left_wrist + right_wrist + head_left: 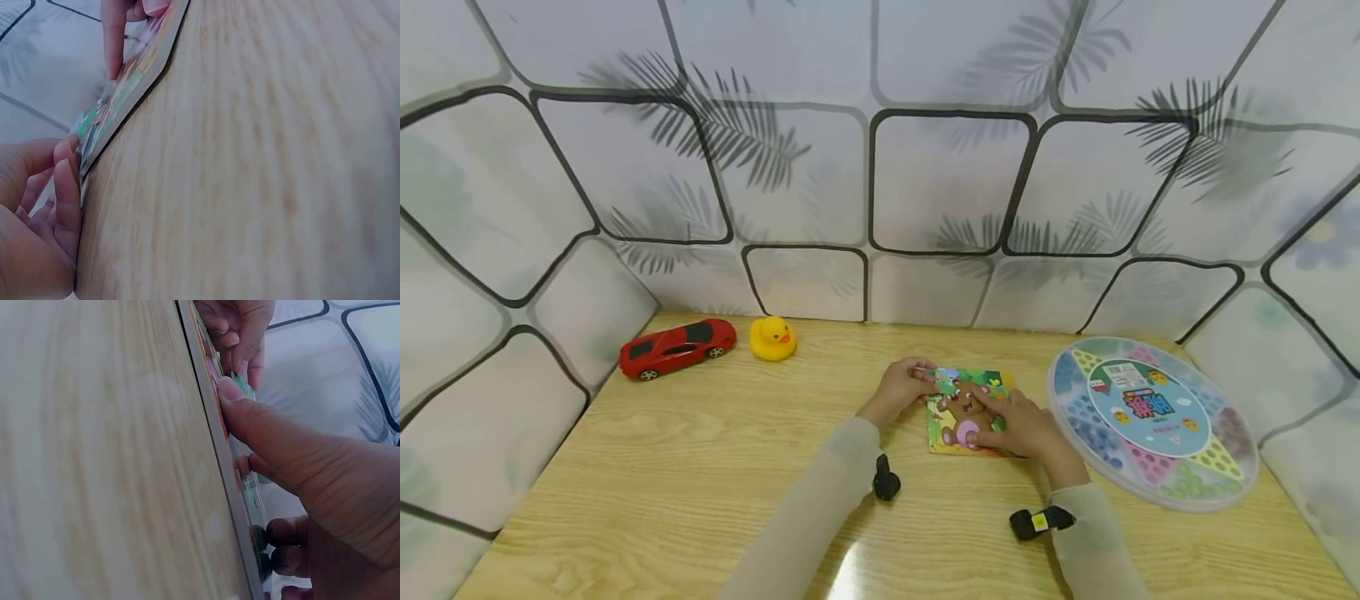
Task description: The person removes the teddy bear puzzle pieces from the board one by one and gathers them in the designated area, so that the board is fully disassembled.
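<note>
A small flat jigsaw puzzle [951, 435] with a brown bear picture lies on the wooden table. At its upper left corner my left hand [901, 388] pinches a green-blue puzzle piece [86, 123] between thumb and fingertips. That piece looks slightly raised from the board in both wrist views. My right hand [1026, 427] rests on the right part of the puzzle, its thumb on the bear's lower body and a finger near the bear's face. The right hand covers much of the puzzle's right edge.
A red toy car [677, 348] and a yellow rubber duck [772, 339] stand at the back left. To the right of the puzzle lies a round game board case [1150, 421] in clear plastic. Patterned cloth walls [820, 183] enclose the table [700, 467] behind and at both sides.
</note>
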{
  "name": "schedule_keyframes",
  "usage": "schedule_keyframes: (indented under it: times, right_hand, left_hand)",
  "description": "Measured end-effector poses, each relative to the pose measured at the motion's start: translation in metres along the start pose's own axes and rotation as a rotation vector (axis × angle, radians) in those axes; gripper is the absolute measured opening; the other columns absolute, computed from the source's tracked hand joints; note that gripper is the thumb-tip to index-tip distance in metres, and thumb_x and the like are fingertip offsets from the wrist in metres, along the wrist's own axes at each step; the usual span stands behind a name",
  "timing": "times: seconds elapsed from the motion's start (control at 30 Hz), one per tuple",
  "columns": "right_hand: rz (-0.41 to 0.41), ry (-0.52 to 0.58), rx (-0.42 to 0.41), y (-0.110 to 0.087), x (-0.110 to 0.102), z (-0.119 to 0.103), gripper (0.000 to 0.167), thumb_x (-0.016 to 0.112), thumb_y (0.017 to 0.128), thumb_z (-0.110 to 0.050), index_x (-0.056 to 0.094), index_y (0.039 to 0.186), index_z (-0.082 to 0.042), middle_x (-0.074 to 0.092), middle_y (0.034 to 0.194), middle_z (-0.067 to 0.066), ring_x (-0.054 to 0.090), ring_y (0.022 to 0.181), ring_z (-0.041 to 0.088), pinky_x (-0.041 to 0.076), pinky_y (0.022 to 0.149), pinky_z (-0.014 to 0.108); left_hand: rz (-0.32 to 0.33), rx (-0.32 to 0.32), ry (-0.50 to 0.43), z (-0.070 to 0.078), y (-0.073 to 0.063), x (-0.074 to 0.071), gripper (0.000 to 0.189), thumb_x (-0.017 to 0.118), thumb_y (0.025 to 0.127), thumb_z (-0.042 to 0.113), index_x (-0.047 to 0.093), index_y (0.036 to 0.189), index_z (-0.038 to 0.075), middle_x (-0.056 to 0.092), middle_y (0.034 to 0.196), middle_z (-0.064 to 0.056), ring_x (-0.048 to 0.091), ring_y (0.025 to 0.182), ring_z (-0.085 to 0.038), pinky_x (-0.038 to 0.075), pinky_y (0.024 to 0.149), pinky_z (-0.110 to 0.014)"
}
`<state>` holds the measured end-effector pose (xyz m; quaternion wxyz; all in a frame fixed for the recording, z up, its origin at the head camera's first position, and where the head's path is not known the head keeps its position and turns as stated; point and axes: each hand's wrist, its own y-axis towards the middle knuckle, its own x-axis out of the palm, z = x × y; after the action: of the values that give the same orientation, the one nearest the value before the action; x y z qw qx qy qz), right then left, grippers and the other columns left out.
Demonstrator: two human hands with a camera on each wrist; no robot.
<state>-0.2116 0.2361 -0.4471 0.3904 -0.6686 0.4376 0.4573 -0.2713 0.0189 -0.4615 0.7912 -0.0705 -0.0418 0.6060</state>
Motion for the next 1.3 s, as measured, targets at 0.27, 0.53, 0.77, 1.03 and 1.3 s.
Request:
schedule_keyframes:
  times: [0.27, 0.53, 0.77, 1.03, 1.3]
  right_hand:
    - [-0.004, 0.019, 0.005, -0.002, 0.002, -0.001, 0.086, 0.063, 0.077, -0.065, 0.035, 0.147, -0.025, 0.042, 0.082, 0.009, 0.041, 0.066, 0.021, 0.032, 0.052, 0.033]
    - [0.005, 0.019, -0.004, -0.001, 0.002, -0.001, 0.085, 0.064, 0.078, -0.064, 0.035, 0.148, -0.026, 0.043, 0.084, 0.01, 0.043, 0.067, 0.021, 0.034, 0.054, 0.034]
    - [0.009, 0.024, -0.007, -0.002, 0.0, -0.002, 0.085, 0.065, 0.077, -0.063, 0.036, 0.147, -0.024, 0.043, 0.084, 0.01, 0.043, 0.067, 0.021, 0.034, 0.053, 0.035]
    - [0.01, 0.029, 0.003, -0.002, 0.0, -0.002, 0.085, 0.065, 0.077, -0.062, 0.039, 0.146, -0.02, 0.044, 0.086, 0.011, 0.044, 0.069, 0.022, 0.035, 0.054, 0.035]
    - [0.023, 0.051, 0.002, -0.003, 0.001, -0.002, 0.084, 0.067, 0.077, -0.06, 0.04, 0.145, -0.019, 0.043, 0.085, 0.01, 0.043, 0.069, 0.022, 0.033, 0.054, 0.034]
  left_hand:
    - [0.026, -0.012, 0.017, -0.005, 0.002, 0.001, 0.031, 0.068, 0.081, -0.006, 0.067, 0.111, 0.0, 0.056, 0.068, 0.001, 0.051, 0.051, -0.007, 0.044, 0.047, -0.015]
    - [0.066, -0.017, 0.016, -0.003, 0.001, 0.002, 0.027, 0.068, 0.082, -0.004, 0.07, 0.108, 0.003, 0.058, 0.069, 0.001, 0.052, 0.05, -0.007, 0.044, 0.046, -0.015]
    - [0.033, -0.044, -0.033, 0.001, -0.001, -0.001, 0.03, 0.067, 0.083, -0.004, 0.068, 0.112, 0.001, 0.059, 0.069, 0.0, 0.051, 0.05, -0.006, 0.046, 0.048, -0.015]
    - [0.005, -0.058, -0.051, -0.001, 0.001, -0.008, 0.029, 0.065, 0.084, -0.002, 0.068, 0.113, 0.002, 0.066, 0.078, -0.004, 0.053, 0.052, -0.006, 0.048, 0.05, -0.015]
    - [-0.013, -0.073, -0.081, 0.002, -0.002, -0.017, 0.034, 0.066, 0.084, 0.0, 0.066, 0.118, 0.004, 0.066, 0.077, -0.003, 0.055, 0.056, -0.006, 0.05, 0.054, -0.018]
